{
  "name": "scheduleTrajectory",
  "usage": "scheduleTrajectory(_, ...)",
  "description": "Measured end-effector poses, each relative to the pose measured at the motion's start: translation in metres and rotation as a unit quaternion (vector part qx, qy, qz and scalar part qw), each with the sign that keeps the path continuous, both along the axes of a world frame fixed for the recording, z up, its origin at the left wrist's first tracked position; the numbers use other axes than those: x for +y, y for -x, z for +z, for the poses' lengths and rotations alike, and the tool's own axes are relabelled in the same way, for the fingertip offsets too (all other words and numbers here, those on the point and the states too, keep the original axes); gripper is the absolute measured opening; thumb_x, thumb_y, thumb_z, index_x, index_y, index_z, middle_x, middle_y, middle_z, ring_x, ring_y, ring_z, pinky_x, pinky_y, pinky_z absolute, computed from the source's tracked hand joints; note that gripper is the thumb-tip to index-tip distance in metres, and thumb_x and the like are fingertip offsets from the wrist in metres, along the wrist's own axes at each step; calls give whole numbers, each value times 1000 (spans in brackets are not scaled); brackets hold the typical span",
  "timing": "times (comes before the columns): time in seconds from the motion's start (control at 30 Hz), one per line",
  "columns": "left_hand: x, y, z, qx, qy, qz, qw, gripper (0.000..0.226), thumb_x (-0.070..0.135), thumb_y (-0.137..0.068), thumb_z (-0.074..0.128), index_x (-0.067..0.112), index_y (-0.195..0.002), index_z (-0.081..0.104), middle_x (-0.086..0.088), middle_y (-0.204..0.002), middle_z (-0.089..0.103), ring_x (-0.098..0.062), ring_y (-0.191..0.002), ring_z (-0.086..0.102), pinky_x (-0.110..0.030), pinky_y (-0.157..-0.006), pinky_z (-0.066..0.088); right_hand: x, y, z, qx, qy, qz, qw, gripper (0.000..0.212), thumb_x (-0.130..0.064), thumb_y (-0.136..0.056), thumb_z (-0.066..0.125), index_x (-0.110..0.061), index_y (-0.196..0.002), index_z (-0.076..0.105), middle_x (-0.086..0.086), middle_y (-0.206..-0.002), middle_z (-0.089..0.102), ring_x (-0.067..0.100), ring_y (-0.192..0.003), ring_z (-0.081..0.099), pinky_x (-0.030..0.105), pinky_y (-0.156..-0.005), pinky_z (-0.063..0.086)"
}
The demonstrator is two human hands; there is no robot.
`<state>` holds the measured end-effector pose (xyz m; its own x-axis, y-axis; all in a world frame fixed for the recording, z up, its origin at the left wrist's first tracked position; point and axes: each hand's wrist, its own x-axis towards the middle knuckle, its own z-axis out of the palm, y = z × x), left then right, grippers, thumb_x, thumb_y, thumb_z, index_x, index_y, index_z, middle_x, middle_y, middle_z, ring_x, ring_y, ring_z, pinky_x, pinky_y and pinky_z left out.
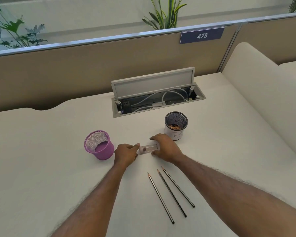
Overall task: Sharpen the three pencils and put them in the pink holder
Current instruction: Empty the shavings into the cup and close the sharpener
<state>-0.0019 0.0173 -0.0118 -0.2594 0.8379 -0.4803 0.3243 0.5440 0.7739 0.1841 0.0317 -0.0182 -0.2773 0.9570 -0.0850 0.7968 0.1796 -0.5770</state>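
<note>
Nearest the lens, toward the body from both hands: three dark pencils (172, 193), loose on the white desk (41, 151), side by side, tips pointing up at the grip, none held. Probably light, stiff, apt to roll; brittle at the lead, so best pinched mid-shaft. Just beyond them, a clear barrel sharpener (148, 148), lying on its side between the hands. Left hand (126, 153) pinching its left end with the fingertips; right hand (166, 147) curled over its right end. Likely light, smooth plastic, slippery. Left of the grip, just beside the left hand: pink mesh holder (98, 144), upright, no pencils in it. Beyond the right hand: mesh cup (176, 125) wrapped in white paper, shavings inside, a hand-drawn mark like a B on the wrap. Far beyond, on the partition: blue sign (202, 35) reading 473.
</note>
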Motion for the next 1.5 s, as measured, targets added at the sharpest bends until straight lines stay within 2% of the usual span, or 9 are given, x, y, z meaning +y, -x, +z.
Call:
scheduleTrajectory(0.2, -23, 7, -6, -10, -14, 12, 1000, 27, 39, -84, 71, 17, -68, 73, -2, -60, 72, -20, -65, 71, -45, -82, 60, -22, -10, -4, -5, -10, -4, 1000, 55, -24, -75, 76, -20, -126, 56, -2, -127, 58, 17, -119, 47, 34, -99, 43)
scheduleTrajectory(0.33, -38, 4, -6, -16, -24, 2, 1000, 17, 32, -87, 70, 17, -80, 74, -3, -72, 75, -16, -68, 72, -44, -81, 60, -32, -18, -7, 2, -11, -22, 1000, 51, -26, -78, 75, -21, -125, 57, -4, -128, 57, 16, -120, 48, 33, -99, 43)
scheduleTrajectory(0.4, -44, 0, -3, -20, -33, -23, 999, 13, 26, -89, 69, 16, -94, 75, -4, -80, 74, -18, -75, 73, -44, -83, 60, -35, -18, -4, -2, -11, -23, 1000, 47, -27, -80, 72, -21, -125, 58, -4, -127, 59, 16, -118, 50, 31, -99, 41)
scheduleTrajectory(0.47, -46, -4, 0, -16, -45, -48, 998, 6, 24, -89, 68, 24, -90, 74, -5, -82, 74, -26, -81, 72, -46, -83, 59, -37, -17, -3, -3, -4, -24, 1000, 47, -27, -82, 71, -18, -126, 59, -2, -127, 61, 18, -117, 52, 28, -99, 39)
scheduleTrajectory(0.67, -49, -12, 4, -4, -46, -79, 996, 27, 21, -92, 62, 18, -117, 71, -3, -84, 72, -18, -74, 65, -44, -83, 59, -40, -13, -4, -9, 18, -31, 999, 51, -30, -82, 71, -20, -129, 57, 0, -129, 61, 19, -119, 53, 29, -102, 38)
scheduleTrajectory(0.97, -43, -9, 1, -3, -36, -80, 996, 38, 25, -89, 65, 14, -125, 66, -3, -91, 72, -19, -79, 67, -42, -84, 59, -35, -13, -3, 1, 32, -41, 999, 58, -28, -80, 74, -18, -133, 54, 2, -131, 60, 20, -120, 53, 28, -103, 37)
scheduleTrajectory(1.13, -43, -8, 2, 8, -42, -82, 996, 20, 25, -89, 66, 17, -105, 75, -4, -80, 72, -18, -70, 63, -45, -79, 58, -34, -13, -3, 1, 35, -43, 998, 59, -28, -78, 75, -18, -132, 55, 2, -129, 61, 20, -117, 54, 27, -100, 38)
scheduleTrajectory(1.37, -43, -11, 1, -1, -46, -83, 996, 30, 24, -89, 66, 15, -118, 71, -2, -82, 71, -17, -69, 62, -43, -79, 57, -33, -14, -4, 0, 33, -41, 999, 59, -26, -77, 75, -18, -132, 55, 2, -127, 62, 19, -115, 55, 27, -99, 40)
scheduleTrajectory(1.5, -47, -6, 1, 6, -36, -69, 997, 45, 28, -87, 69, 9, -128, 62, -2, -93, 73, -19, -83, 69, -42, -85, 58, -35, -17, -2, 9, 35, -39, 999, 59, -26, -77, 76, -19, -131, 55, 1, -126, 62, 18, -113, 56, 28, -97, 42)
